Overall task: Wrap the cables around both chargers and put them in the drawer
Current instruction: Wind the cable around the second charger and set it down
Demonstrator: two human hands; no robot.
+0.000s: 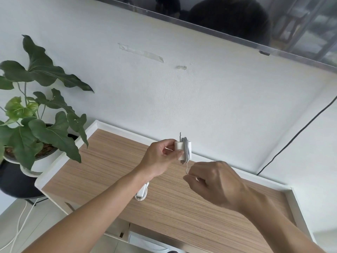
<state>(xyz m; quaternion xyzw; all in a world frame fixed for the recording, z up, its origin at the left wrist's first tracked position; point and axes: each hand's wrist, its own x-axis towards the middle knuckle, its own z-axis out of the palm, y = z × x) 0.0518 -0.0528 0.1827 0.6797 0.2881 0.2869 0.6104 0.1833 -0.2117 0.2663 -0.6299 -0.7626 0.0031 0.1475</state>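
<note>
Head view. We hold a white charger [179, 150] above the far half of the desk [109, 167], our left hand [160, 157] gripping it with fingers over its top and thumb on its near face. The cable [186, 150] is already coiled in several turns around the charger's right part, the loops running roughly up and down in the picture. A short free tail drops from the bottom of the coil to our right hand [215, 185], which pinches it just below and slightly right of the charger. The right hand is thus the nearer one to the loose end, and the end lies almost directly under the coil; we judge the coming move to be one more pass or a tuck of this tail, which needs the left hand to keep the block steady.

The second charger [141, 193] lies on the desk under our left forearm, its cable looped about it; how tightly it is wrapped we cannot tell. A drawer [145, 241] stands open at the desk's near edge, below both hands.

The desk is wood-grained with a white raised rim and stands against a white wall [182, 88]. A potted plant [36, 114] stands to its left, a dark screen [237, 19] hangs above, and a black wire [291, 139] runs down the wall at right.
</note>
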